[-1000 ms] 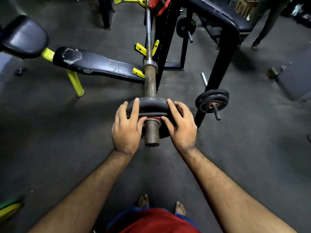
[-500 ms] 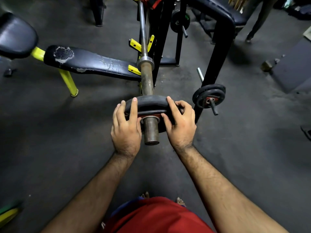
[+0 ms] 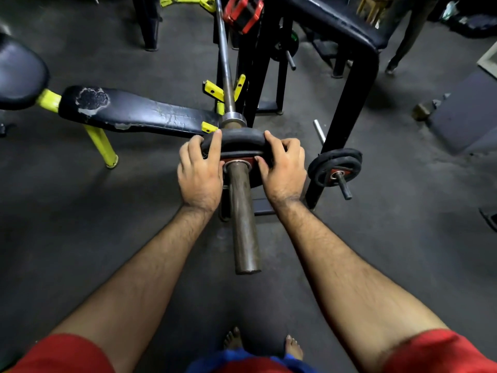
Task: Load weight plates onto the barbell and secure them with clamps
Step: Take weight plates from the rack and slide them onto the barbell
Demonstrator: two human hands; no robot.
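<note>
A black rubber weight plate (image 3: 236, 142) with a red hub sits on the rusty sleeve of the barbell (image 3: 243, 219), close to the steel collar at the sleeve's inner end. My left hand (image 3: 200, 170) grips the plate's left edge and my right hand (image 3: 282, 168) grips its right edge. Most of the sleeve sticks out bare toward me. The thin bar runs away from me over yellow rack hooks (image 3: 215, 91). I see no clamp on the sleeve.
A torn black bench (image 3: 134, 114) on yellow legs lies to the left. On the right, the black rack post (image 3: 347, 125) carries a peg holding small plates (image 3: 334, 165). A red object (image 3: 243, 12) hangs by the bar farther back. Someone's legs (image 3: 403, 36) stand at the far right.
Both hands have pushed the plate along the sleeve away from me, up to the collar. Much more bare sleeve now shows between the plate and me.
</note>
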